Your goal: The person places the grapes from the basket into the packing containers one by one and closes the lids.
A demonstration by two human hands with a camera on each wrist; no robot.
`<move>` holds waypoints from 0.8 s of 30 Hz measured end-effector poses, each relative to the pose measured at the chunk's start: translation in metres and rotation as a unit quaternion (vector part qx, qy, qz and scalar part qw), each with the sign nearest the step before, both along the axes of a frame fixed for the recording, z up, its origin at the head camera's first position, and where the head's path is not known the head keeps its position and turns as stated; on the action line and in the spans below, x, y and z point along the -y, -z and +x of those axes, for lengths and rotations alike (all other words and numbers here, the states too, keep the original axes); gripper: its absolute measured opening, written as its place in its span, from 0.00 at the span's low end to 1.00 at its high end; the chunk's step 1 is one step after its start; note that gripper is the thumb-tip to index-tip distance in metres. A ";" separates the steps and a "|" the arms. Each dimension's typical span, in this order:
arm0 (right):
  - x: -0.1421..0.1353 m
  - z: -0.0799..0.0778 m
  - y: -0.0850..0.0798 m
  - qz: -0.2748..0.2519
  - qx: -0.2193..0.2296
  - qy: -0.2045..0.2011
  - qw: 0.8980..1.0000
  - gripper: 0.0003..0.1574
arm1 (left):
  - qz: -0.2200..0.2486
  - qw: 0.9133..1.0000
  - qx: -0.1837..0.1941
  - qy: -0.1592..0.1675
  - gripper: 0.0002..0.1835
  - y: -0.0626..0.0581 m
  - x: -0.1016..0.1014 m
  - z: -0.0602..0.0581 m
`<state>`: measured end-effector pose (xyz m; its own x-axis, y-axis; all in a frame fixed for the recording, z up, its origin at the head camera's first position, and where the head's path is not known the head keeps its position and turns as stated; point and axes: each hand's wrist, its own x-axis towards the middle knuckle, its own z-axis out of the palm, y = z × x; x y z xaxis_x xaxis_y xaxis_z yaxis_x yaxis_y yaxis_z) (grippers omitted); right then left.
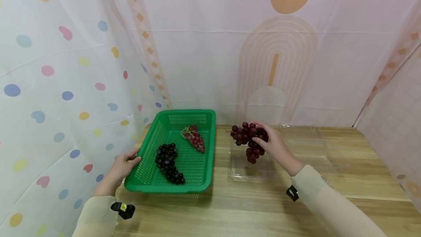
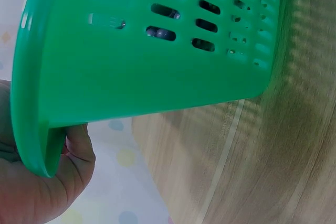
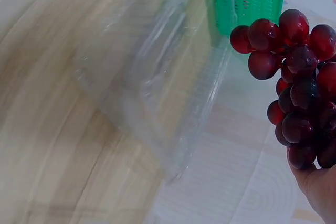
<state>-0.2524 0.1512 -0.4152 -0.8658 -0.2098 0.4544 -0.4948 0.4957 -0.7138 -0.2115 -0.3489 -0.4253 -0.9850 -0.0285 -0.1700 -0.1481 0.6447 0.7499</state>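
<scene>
1. The left hand (image 1: 122, 165) grips the green plastic basket (image 1: 164, 187) by its rim, probably to steady it.
2. The right hand (image 1: 276, 144) pinches the dark-red grape bunch (image 1: 244, 135) above the clear plastic container (image 1: 245, 177), whose edges are hard to make out.
3. The bunch lies between thumb and fingers (image 1: 265, 128), hanging past their tips.

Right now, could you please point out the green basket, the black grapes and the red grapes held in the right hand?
Green basket (image 1: 161, 188), head view: near rim.
Black grapes (image 1: 167, 162), head view: middle of bunch.
Held red grapes (image 3: 304, 94), right wrist view: mid-bunch berry.
</scene>
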 end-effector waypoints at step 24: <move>-0.014 0.013 0.019 0.144 -0.072 -0.036 0.986 0.32 | 0.002 1.000 -0.005 0.000 0.30 0.002 0.001 -0.002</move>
